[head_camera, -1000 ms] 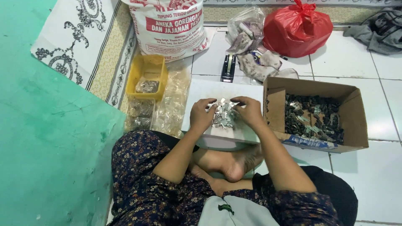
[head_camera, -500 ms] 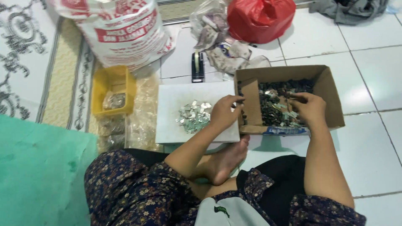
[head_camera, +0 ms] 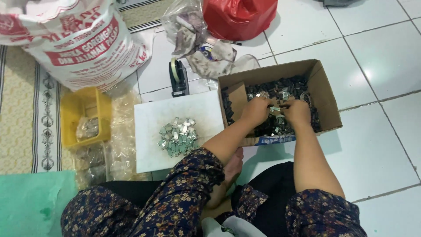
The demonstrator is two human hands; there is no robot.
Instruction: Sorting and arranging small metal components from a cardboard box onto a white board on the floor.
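Compared with half a second ago, the left hand (head_camera: 255, 109) has left the box's near-left corner and now sits inside the cardboard box (head_camera: 324, 94), close beside the right hand (head_camera: 297, 112). Both hands are buried in the small dark and silvery pieces (head_camera: 280, 93); fingers curled down into them, but whether either hand actually grips any cannot be told. The box's long axis runs left to right, slightly tilted, its far right corner raised toward the top of the view. On the floor left of the box lies a white board (head_camera: 151, 118) carrying a heap of silvery pieces (head_camera: 177, 137), unchanged. A black tape dispenser (head_camera: 178, 78) stands beyond the board; a yellow tray (head_camera: 83, 115) lies further left.
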